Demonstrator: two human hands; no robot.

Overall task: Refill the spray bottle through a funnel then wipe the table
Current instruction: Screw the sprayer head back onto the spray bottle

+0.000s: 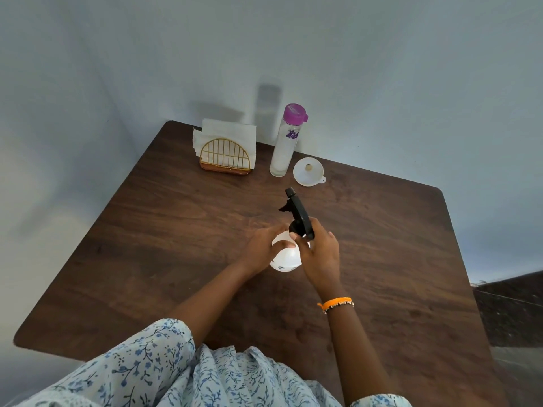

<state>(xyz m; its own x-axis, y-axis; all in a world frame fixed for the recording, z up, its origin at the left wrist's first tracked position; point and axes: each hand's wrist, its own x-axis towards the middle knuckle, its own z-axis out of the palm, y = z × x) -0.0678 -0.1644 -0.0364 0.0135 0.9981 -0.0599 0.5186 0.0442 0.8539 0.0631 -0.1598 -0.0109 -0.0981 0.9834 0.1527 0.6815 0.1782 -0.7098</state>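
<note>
A white spray bottle (284,258) stands mid-table on the dark wooden table (164,230). My left hand (264,248) grips its rounded body from the left. My right hand (318,254) pinches the collar of the black trigger head (298,214), which points away from me. A white plastic funnel (308,171) lies mouth-up at the back of the table. Beside it, to the left, stands a tall clear water bottle (283,145) with a purple cap.
A gold wire napkin holder (225,157) full of white paper napkins (226,132) sits at the back left, near the wall. The table stands in a corner of pale walls. Its right edge borders a dark floor area.
</note>
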